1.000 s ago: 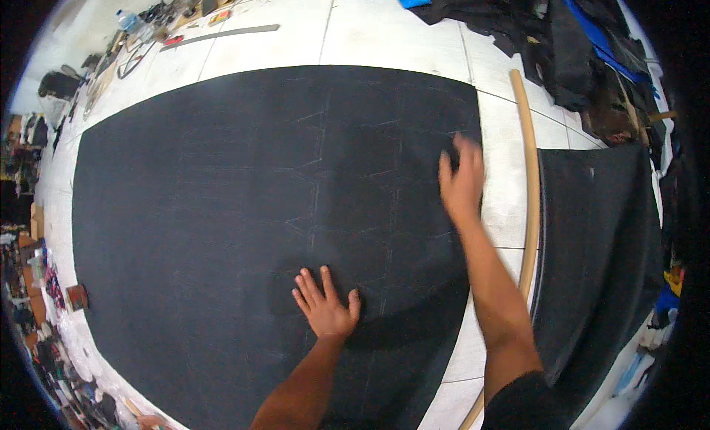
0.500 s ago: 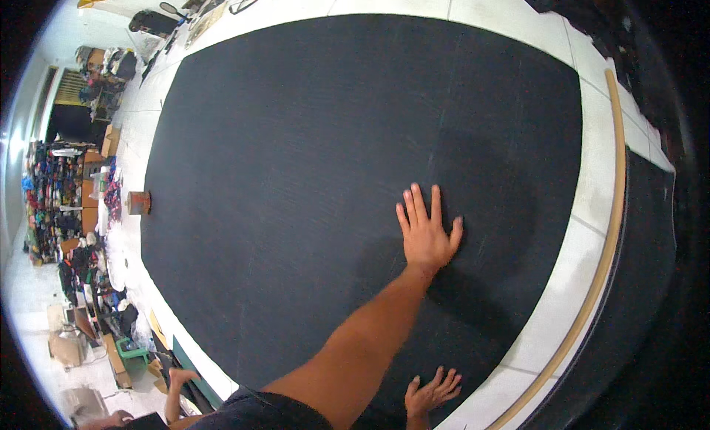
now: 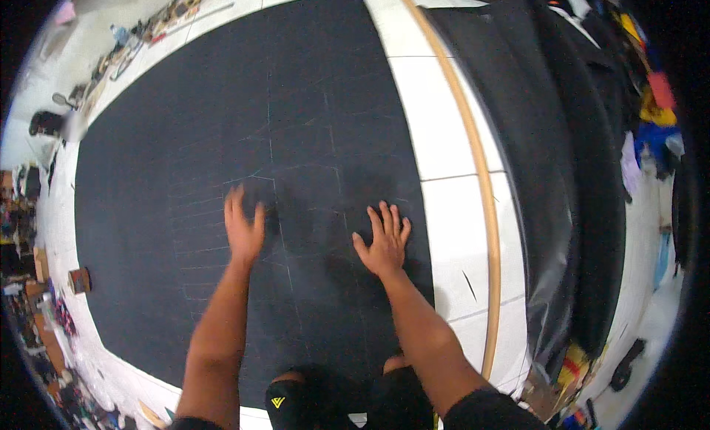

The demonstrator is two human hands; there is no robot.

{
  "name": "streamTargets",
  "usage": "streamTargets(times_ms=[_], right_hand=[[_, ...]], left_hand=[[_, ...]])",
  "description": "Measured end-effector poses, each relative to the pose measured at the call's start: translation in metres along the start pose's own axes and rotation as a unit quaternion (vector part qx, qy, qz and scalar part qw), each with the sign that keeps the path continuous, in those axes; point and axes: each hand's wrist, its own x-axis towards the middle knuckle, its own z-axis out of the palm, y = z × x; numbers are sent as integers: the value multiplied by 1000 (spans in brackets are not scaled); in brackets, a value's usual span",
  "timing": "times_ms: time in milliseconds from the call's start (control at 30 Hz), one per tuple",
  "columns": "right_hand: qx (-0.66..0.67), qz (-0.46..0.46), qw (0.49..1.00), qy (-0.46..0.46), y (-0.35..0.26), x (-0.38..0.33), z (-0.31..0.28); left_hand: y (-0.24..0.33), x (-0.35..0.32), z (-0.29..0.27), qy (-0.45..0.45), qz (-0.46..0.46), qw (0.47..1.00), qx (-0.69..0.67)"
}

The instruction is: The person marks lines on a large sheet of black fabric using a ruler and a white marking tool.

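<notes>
A large black sheet (image 3: 148,149), marked with thin pale lines in rows and angles, covers much of the white floor. My left hand (image 3: 245,229) is over the middle of the sheet, open and slightly blurred, fingers pointing away from me. Whether it touches the sheet, I cannot tell. Closer to the sheet's right edge, my right hand (image 3: 383,244) is open, with fingers spread and the palm toward the black surface. Neither hand holds anything.
Along the right runs a long wooden pole (image 3: 484,186), next to a rumpled black sheet (image 3: 536,171). A small rusty block (image 3: 79,280) touches the left edge. Tools (image 3: 177,19) lie at the far left; assorted items (image 3: 18,238) crowd the left side. My knees (image 3: 287,389) are at the near edge.
The view has swung to the right, showing more of the pole and the rumpled sheet. My right hand has come forward from the lower edge; both hands are now nearly level, apart.
</notes>
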Motion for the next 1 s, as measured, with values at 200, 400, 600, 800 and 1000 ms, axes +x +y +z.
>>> streamTargets(times_ms=[200, 400, 600, 800, 1000], right_hand=[[127, -40, 987, 87, 55, -123, -96], [109, 106, 988, -11, 112, -380, -195], [81, 152, 984, -44, 187, -484, -201], [169, 174, 954, -176, 248, -457, -192], [36, 91, 969, -227, 153, -377, -214]], left_hand=[[-134, -379, -187, -226, -194, 949, 107], [-238, -706, -345, 38, -630, 774, 49], [-194, -823, -313, -19, -678, 734, -46], [-239, -764, -245, -207, -375, 899, 95], [-144, -618, -256, -246, -208, 945, -52]])
